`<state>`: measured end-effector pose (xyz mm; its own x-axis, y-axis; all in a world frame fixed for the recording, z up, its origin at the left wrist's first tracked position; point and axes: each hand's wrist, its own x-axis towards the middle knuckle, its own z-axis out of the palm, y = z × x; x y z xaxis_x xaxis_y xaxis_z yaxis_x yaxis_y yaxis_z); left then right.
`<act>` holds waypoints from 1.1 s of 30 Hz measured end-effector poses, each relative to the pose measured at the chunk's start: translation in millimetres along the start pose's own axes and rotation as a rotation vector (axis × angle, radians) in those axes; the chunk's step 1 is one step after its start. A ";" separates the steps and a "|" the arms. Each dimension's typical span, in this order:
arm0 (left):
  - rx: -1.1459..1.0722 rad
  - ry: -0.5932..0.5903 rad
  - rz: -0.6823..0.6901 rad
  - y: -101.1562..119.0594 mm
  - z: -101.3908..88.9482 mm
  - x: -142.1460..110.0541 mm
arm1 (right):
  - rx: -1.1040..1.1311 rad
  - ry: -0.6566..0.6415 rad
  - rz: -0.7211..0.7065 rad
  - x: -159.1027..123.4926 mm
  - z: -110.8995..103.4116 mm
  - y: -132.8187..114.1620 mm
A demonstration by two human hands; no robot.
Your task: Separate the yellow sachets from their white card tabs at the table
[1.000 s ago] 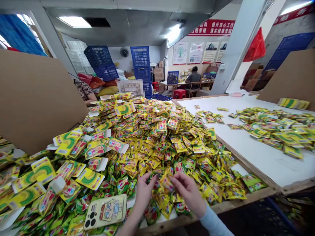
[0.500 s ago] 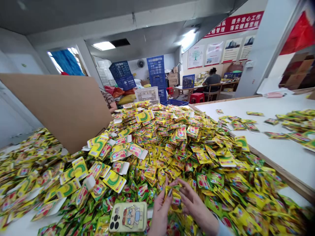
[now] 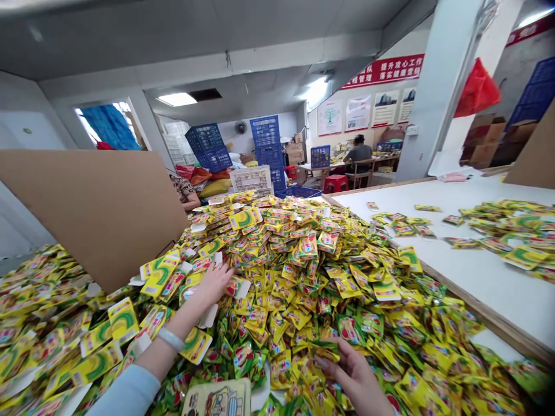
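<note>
My left hand (image 3: 215, 282) is stretched out over the heap of small yellow cartons (image 3: 246, 218), its fingers apart and laid on cartons with white end flaps. Whether a fingertip grips one is hard to see. Lower right, my right hand (image 3: 349, 372) pinches a small yellow-and-green sachet (image 3: 325, 350) between thumb and fingers. Beneath it spread many loose shiny sachets (image 3: 286, 370), yellow and green with fruit pictures. A phone in a cartoon case (image 3: 219, 398) lies at the bottom edge, partly cut off.
A large cardboard sheet (image 3: 95, 214) stands at the left. A wooden rail (image 3: 481, 312) edges the white table (image 3: 437, 225) at right, where more packs lie. Blue crates (image 3: 266, 144) are stacked behind. One person (image 3: 184, 190) sits behind the cardboard, another (image 3: 359, 153) farther back.
My hands have parted. The left has left the sachet and reached forward left onto the cartons; the right keeps the sachet, slightly farther right. The view has shifted right.
</note>
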<state>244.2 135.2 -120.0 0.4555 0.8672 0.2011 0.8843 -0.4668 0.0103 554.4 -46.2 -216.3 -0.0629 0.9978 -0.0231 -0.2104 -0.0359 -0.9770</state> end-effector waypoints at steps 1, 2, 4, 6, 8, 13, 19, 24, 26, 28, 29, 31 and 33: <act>0.019 -0.001 -0.001 -0.3 1.1 -1.5 | -0.033 -0.005 -0.016 -0.4 -1.8 1.1; 0.030 0.003 -0.002 2.0 2.9 -5.1 | -0.070 -0.005 -0.034 -0.6 -3.9 1.7; 0.025 0.012 -0.012 11.0 8.3 -16.5 | -0.150 0.023 -0.074 -0.1 -8.7 1.5; -0.014 0.016 -0.031 21.3 16.3 -29.6 | -0.199 0.072 -0.103 1.9 -13.1 0.3; -0.069 0.017 -0.069 29.7 26.0 -40.4 | -0.190 0.096 -0.096 5.2 -14.8 -0.7; -0.202 0.090 -0.183 47.4 38.9 -55.3 | -0.063 0.104 0.003 9.9 -9.0 -0.7; -0.807 0.387 -0.398 99.8 38.3 -84.9 | 0.152 0.111 0.107 6.3 -9.6 4.6; -1.586 0.097 -0.787 161.3 54.2 -112.2 | 0.231 0.081 0.111 6.3 1.0 -11.7; -1.825 -0.101 -0.708 184.0 57.6 -117.5 | 0.199 0.002 0.046 7.2 11.0 -30.3; -1.919 -0.175 -0.558 201.1 59.4 -119.8 | 0.126 -0.114 -0.044 8.9 21.6 -49.6; -1.918 -0.178 -0.514 206.7 60.2 -120.4 | 0.058 -0.168 -0.110 9.8 26.2 -57.5; -1.852 -0.153 -0.500 212.1 62.4 -121.0 | -0.152 -0.234 -0.263 10.6 32.5 -67.0; -1.777 -0.117 -0.512 212.2 64.6 -120.9 | -0.404 -0.272 -0.378 9.3 34.6 -68.9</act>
<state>383.4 -57.4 -205.4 0.2838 0.9350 -0.2129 -0.1778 0.2695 0.9464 534.6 -36.4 -141.9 -0.3139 0.8850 0.3438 0.1159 0.3951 -0.9113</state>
